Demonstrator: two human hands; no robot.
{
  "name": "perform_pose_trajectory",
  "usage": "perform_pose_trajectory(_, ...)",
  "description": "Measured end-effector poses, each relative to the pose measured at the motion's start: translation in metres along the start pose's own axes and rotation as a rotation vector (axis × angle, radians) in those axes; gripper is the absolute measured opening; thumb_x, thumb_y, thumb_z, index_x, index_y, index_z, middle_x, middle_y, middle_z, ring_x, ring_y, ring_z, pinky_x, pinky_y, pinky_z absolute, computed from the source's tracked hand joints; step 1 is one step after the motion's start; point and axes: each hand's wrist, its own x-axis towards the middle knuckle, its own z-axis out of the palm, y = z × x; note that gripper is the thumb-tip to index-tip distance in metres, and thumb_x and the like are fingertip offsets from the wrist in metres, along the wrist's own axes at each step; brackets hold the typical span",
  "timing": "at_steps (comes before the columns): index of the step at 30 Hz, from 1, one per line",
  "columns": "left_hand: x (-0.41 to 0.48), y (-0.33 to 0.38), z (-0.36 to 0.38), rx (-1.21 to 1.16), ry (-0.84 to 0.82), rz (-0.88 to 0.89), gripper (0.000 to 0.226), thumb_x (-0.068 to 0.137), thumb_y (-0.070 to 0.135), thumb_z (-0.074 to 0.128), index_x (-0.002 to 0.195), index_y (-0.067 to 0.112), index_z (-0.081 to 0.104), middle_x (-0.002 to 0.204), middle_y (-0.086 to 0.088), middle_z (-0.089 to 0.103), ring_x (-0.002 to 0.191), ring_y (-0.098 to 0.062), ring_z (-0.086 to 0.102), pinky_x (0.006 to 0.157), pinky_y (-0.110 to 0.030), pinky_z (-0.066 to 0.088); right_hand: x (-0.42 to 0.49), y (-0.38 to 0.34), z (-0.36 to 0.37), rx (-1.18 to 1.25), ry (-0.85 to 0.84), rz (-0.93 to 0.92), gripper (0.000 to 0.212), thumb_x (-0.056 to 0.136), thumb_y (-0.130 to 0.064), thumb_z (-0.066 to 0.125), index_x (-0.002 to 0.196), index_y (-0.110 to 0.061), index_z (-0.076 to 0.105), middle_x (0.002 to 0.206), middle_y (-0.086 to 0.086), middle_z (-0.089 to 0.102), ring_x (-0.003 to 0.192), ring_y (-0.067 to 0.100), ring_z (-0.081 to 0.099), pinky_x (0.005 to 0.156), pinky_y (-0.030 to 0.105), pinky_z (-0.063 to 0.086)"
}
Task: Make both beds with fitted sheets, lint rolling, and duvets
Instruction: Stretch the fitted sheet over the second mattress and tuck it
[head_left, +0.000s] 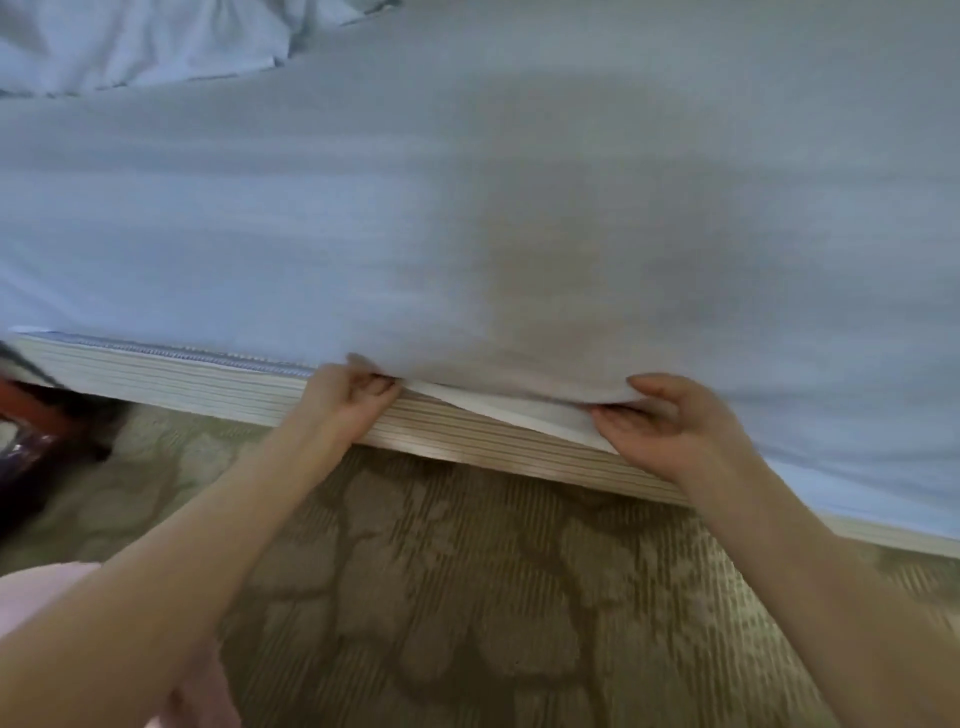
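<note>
Pale-blue cloth, the hem of the sheet (467, 208), is being pinched between the curled fingers (378, 387) and thumb of the left hand (340, 402), right at the upper edge of the mattress (208, 387) side. Just to the right, the same hem is being gripped by the right hand (675, 423), its fingers (621, 415) being tucked under the cloth while the thumb is being laid on top. Both hands are thus being kept clamped on the sheet, near each other but apart. Between them the hem is being held slightly raised, and a white layer (540, 415) is being left showing beneath it. The sheet itself is being stretched smooth over the whole top of the mattress; past the right hand it is being let down over the side, while left of the left hand the striped beige side and a zip (182, 353) along its upper edge are being left bare. Crumpled pale bedding (130, 47) is being kept on the far left corner of the bed. Both bare forearms are being reached in from the lower edge, above a patterned carpet (467, 571). Pink cloth (47, 592) is being shown at the lower left, and a dark and red thing (31, 410) at the left edge is being blurred beyond telling.
</note>
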Motion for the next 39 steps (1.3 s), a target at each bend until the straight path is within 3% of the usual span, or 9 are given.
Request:
perform_pose_trajectory(5,-0.012,-0.013,0.034,-0.075,0.108,0.029,0.044,0.099,0.023,0.025,0.131,0.001,0.046,0.138,-0.016,0.050,0.125,-0.032,0.049,0.095,-0.049,0.041,0.000,0.004,-0.014,0.018,-0.157,0.012,0.006,0.088,0.001,0.051,0.091,0.000,0.055,0.122,0.013,0.055,0.127,0.028,0.048,0.111,0.037,0.033)
perform_pose_trajectory(12,-0.007,-0.011,0.028,-0.148,0.035,-0.042,0.059,0.100,0.038,0.026,0.140,-0.005,0.034,0.140,-0.019,0.046,0.130,-0.033,0.045,0.110,-0.046,0.034,0.019,0.014,-0.016,-0.011,-0.166,-0.061,0.009,0.087,0.003,0.050,0.086,-0.004,0.055,0.135,0.015,0.052,0.129,0.028,0.046,0.113,0.035,0.031)
perform_pose_trajectory(13,-0.006,-0.010,0.028,-0.149,0.020,-0.045,0.058,0.099,0.037,0.028,0.139,-0.005,0.035,0.139,-0.019,0.046,0.129,-0.034,0.045,0.110,-0.046,0.033,0.022,0.013,-0.017,-0.037,-0.198,-0.062,0.011,0.080,0.002,0.060,0.088,-0.005,0.057,0.129,0.015,0.056,0.127,0.029,0.048,0.112,0.036,0.032)
perform_pose_trajectory(15,-0.002,-0.011,0.022,-0.199,-0.002,-0.061,0.054,0.100,0.034,0.028,0.135,-0.005,0.038,0.136,-0.020,0.049,0.128,-0.034,0.046,0.110,-0.047,0.033,0.029,0.014,-0.019,-0.044,-0.269,-0.089,0.059,0.036,0.000,0.088,0.088,-0.006,0.061,0.108,0.013,0.067,0.117,0.029,0.056,0.107,0.036,0.038)
perform_pose_trajectory(17,0.003,-0.016,0.012,-0.246,-0.053,-0.071,0.048,0.102,0.032,0.026,0.130,-0.003,0.043,0.137,-0.019,0.049,0.129,-0.033,0.045,0.111,-0.047,0.031,0.036,0.015,-0.022,-0.048,-0.291,-0.117,0.081,0.014,-0.003,0.090,0.090,-0.006,0.064,0.099,0.012,0.071,0.111,0.027,0.060,0.102,0.036,0.043)
perform_pose_trajectory(23,0.026,-0.005,-0.003,-0.148,-0.173,-0.199,0.041,0.102,0.025,0.028,0.120,-0.004,0.050,0.136,-0.022,0.050,0.129,-0.035,0.045,0.107,-0.051,0.032,0.042,0.010,-0.024,-0.152,-0.300,-0.228,0.028,0.062,-0.001,0.064,0.089,-0.006,0.061,0.103,0.015,0.068,0.107,0.029,0.064,0.091,0.046,0.050)
perform_pose_trajectory(26,0.028,0.001,-0.006,-0.039,-0.273,-0.330,0.053,0.100,0.035,0.030,0.131,-0.006,0.045,0.129,-0.028,0.054,0.123,-0.041,0.049,0.100,-0.053,0.037,0.045,0.008,-0.024,-0.187,-0.359,-0.215,0.049,0.052,-0.002,0.079,0.098,-0.006,0.064,0.113,0.016,0.065,0.112,0.031,0.062,0.090,0.045,0.053)
perform_pose_trajectory(30,0.028,-0.015,0.001,-0.227,-0.324,-0.356,0.059,0.100,0.041,0.031,0.129,-0.007,0.045,0.126,-0.032,0.055,0.126,-0.044,0.044,0.104,-0.056,0.031,0.053,0.009,-0.018,-0.209,-0.439,-0.204,0.084,0.045,-0.014,0.092,0.121,-0.009,0.057,0.128,0.016,0.059,0.120,0.031,0.056,0.099,0.046,0.047)
perform_pose_trajectory(39,0.031,-0.038,0.024,-0.376,-0.464,-0.389,0.056,0.095,0.050,0.034,0.131,0.012,0.052,0.127,-0.020,0.059,0.123,-0.041,0.050,0.107,-0.060,0.030,0.071,0.029,0.006,-0.025,-0.477,-0.348,0.088,0.040,-0.021,0.096,0.120,-0.015,0.058,0.126,0.008,0.062,0.123,0.027,0.054,0.103,0.049,0.040)
